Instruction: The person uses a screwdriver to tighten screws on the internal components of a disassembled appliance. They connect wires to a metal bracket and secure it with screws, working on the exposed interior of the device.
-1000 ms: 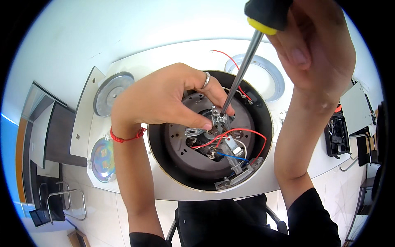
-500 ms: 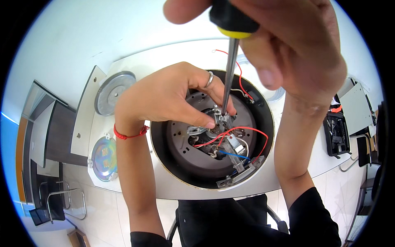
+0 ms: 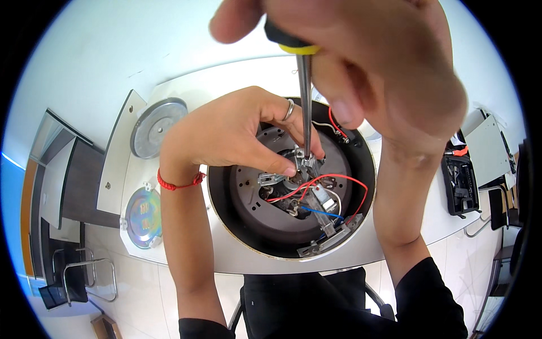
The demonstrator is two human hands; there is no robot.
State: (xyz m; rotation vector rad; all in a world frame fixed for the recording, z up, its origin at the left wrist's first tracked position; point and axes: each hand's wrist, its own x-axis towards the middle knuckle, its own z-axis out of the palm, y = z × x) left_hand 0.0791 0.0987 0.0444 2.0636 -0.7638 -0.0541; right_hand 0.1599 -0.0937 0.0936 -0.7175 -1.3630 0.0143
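Observation:
A round dark appliance housing lies open on the white table, with red, blue and white wires and metal parts inside. My left hand, with a ring and a red bracelet, has thumb and finger closed on a metal bracket at the middle. My right hand is raised above, wrapped round the black-and-yellow handle of a screwdriver, one finger extended over to the left. The shaft runs down to the bracket beside my left fingertips. The handle is mostly hidden by my right hand.
A round metal lid and an iridescent disc lie at left. A black tool case is at right, and a grey ring behind is mostly hidden. Chairs stand beside the table, with a pale wall behind.
My right hand has moved left and turned over the screwdriver, which now stands more upright with its tip still at the bracket. My left hand has barely moved.

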